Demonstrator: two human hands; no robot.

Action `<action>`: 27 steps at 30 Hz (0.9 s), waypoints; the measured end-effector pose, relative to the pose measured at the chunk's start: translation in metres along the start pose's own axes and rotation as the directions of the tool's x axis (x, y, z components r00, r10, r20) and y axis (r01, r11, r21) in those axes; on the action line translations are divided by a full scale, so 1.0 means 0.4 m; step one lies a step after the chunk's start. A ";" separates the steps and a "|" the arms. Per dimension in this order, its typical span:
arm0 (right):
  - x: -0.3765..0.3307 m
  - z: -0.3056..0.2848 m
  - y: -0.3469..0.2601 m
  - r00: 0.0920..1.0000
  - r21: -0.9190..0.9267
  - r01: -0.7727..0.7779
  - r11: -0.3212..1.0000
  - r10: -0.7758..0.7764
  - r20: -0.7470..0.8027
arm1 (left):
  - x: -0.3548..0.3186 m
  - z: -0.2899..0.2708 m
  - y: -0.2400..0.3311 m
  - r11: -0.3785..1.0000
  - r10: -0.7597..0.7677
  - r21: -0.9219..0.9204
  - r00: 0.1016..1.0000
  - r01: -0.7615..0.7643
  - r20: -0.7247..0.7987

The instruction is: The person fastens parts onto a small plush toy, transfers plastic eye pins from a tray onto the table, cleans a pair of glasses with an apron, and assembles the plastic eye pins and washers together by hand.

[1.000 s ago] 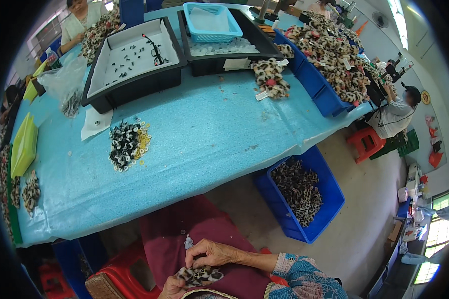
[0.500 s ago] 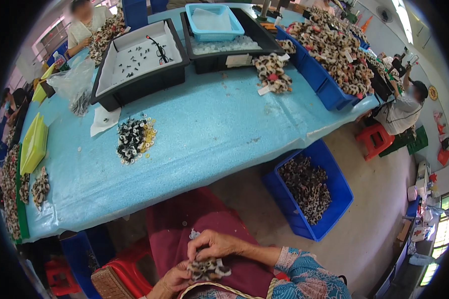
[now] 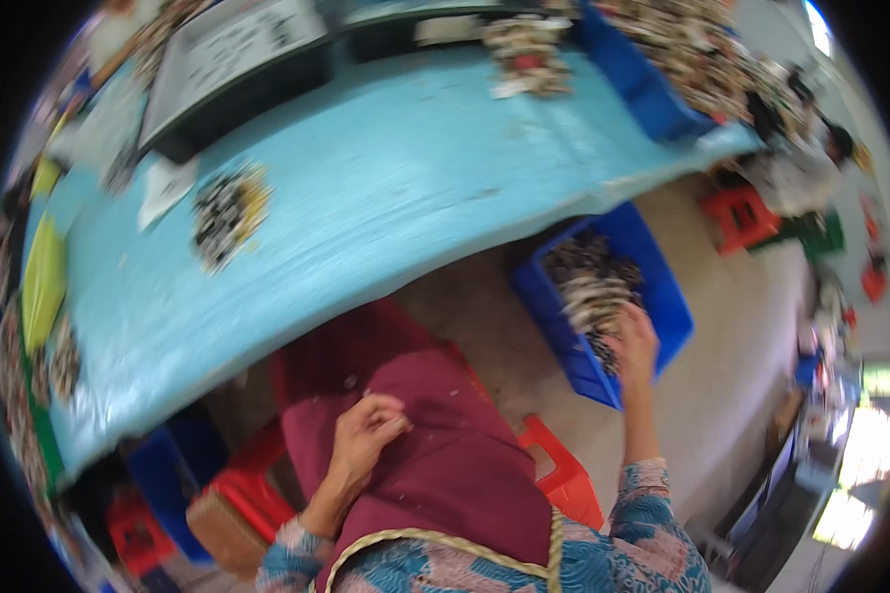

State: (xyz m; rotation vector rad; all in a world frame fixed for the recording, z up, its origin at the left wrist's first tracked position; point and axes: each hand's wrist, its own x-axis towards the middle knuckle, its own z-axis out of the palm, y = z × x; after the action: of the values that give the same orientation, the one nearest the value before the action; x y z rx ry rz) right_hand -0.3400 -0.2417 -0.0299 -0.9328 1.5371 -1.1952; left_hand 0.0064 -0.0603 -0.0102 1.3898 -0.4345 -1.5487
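My right hand [image 3: 635,346] reaches over the near side of a blue bin [image 3: 674,296] on the floor. Beside its fingers is a lighter spotted plush piece [image 3: 595,301], above darker plush pieces heaped in the bin. Motion blur hides whether the fingers still grip that piece. Over the maroon apron [image 3: 445,445] on my lap, my left hand [image 3: 364,435] is closed, fingertips curled in toward the thumb. Anything small between those fingertips is hidden.
On the blue-covered table [image 3: 386,178] lie a pile of small black, white and yellow parts [image 3: 229,212], a dark tray [image 3: 237,69] and a spotted plush bundle [image 3: 529,59]. A blue crate [image 3: 653,89] overflows with plush. A red stool [image 3: 564,474] stands near my right arm.
Both hands were together at the plush piece over my lap. My right hand has moved out right to the bin, the left stays over the apron without the piece, and the view has shifted.
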 end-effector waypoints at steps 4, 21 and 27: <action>0.069 -0.141 0.168 0.948 -0.450 -0.224 0.865 0.086 -0.306 | -0.010 -0.016 0.016 0.984 0.004 0.179 0.999 -0.011 0.036; -0.296 0.735 0.170 -0.138 0.131 0.858 0.496 -0.024 0.990 | -0.105 -0.151 -0.006 0.996 0.081 0.053 0.922 -0.066 -0.378; -0.343 0.678 0.120 -0.244 0.146 0.882 0.449 0.169 0.955 | -0.147 -0.170 -0.039 0.992 0.092 -0.033 0.875 -0.122 -0.475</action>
State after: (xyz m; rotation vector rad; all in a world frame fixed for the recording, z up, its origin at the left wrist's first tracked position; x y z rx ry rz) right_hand -0.0432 -0.1703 -0.0676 -2.4232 0.0519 0.2385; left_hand 0.0538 0.0179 -0.0093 1.6051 -0.1559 -1.0710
